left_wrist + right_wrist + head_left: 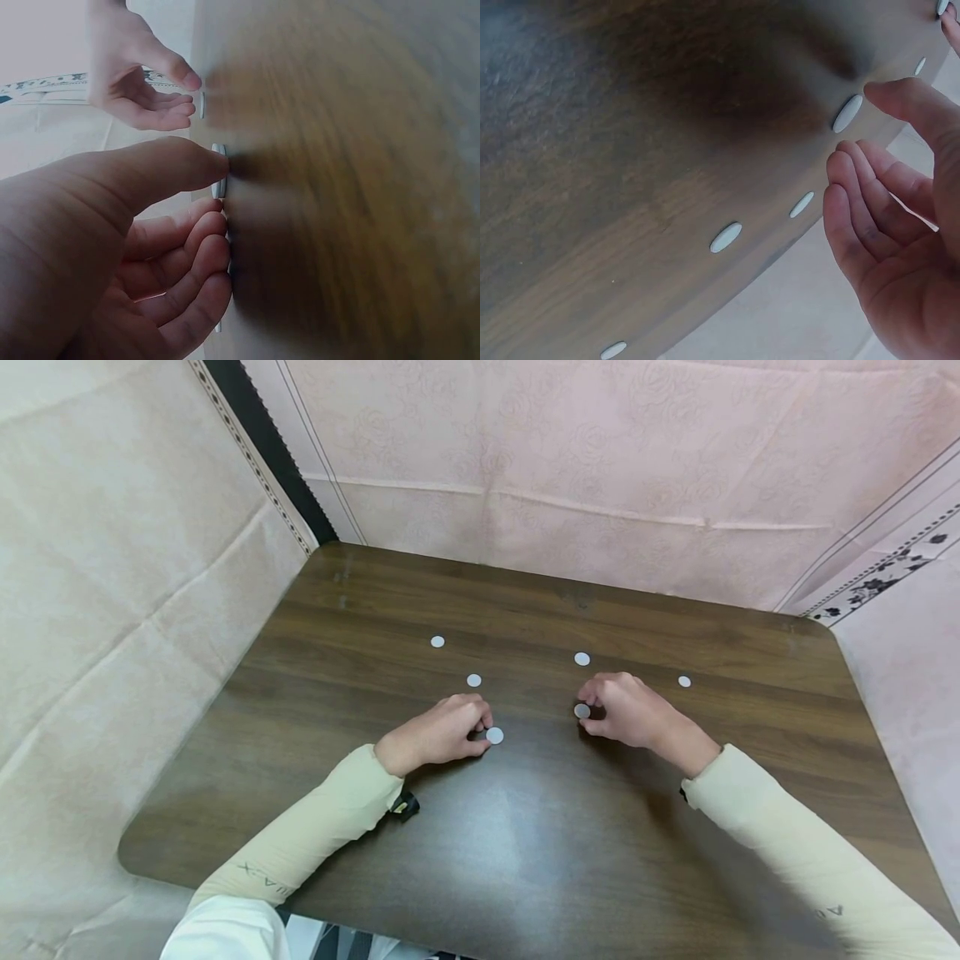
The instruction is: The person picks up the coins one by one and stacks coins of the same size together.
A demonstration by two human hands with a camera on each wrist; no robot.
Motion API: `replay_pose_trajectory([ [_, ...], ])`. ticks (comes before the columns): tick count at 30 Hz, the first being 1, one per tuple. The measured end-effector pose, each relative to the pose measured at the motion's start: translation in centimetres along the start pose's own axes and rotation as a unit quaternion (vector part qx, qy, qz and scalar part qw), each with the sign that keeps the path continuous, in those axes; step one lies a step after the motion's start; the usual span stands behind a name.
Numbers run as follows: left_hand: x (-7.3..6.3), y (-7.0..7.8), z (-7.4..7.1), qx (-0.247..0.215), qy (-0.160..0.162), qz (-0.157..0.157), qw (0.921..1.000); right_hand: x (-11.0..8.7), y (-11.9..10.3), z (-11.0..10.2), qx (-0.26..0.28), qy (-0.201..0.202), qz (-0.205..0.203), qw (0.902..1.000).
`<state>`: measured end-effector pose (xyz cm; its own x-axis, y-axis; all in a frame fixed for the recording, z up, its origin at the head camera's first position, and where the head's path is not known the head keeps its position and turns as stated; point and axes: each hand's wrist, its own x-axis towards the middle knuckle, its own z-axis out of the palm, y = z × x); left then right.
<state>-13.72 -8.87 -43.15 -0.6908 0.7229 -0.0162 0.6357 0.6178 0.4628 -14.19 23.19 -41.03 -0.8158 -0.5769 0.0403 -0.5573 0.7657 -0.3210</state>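
Observation:
My left hand (438, 732) is low over the brown table, its thumb and index finger at the rim of a white disc (494, 736). In the left wrist view the thumb overlaps this disc (219, 171) and the index fingertip meets its lower end, so the disc looks pinched. Farther right, my right hand (633, 710) curves loosely around another white disc (582, 711). The right wrist view shows that disc (847, 114) between thumb and fingertips, with narrow gaps on both sides. Its underside is hidden in every view.
More white discs lie on the table (337, 677): two beyond the left hand (474, 680) (437, 642), one behind the right hand (582, 658), one farther right (685, 681). Pale patterned cloth (525, 443) hangs along the back and sides.

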Motion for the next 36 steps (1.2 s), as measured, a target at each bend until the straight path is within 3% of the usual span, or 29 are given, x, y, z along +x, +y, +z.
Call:
replay_pose_trajectory([
  [6, 0.0, 0.0, 0.0, -0.004, -0.003, -0.003, 1.0, 0.6, 0.9, 0.2, 0.013, -0.019, -0.004, 0.9997],
  [12, 0.1, 0.1, -0.1, -0.01, -0.004, -0.007, 0.9999, 1.8, 1.9, -0.3, 0.056, -0.073, 0.013, 0.9957],
  [16, 0.1, 0.1, -0.1, -0.012, -0.006, -0.005, 0.9999, 2.5, 2.5, -0.2, 0.052, -0.094, 0.016, 0.9941],
  [29, 0.0, -0.1, 0.0, -0.024, -0.018, -0.011, 0.9995, 2.8, 2.3, 0.5, -0.016, -0.073, -0.018, 0.9971],
  [36, -0.1, -0.2, -0.1, -0.011, -0.006, -0.002, 0.9999, 2.9, 1.7, 0.7, -0.006, -0.067, -0.036, 0.9971],
])
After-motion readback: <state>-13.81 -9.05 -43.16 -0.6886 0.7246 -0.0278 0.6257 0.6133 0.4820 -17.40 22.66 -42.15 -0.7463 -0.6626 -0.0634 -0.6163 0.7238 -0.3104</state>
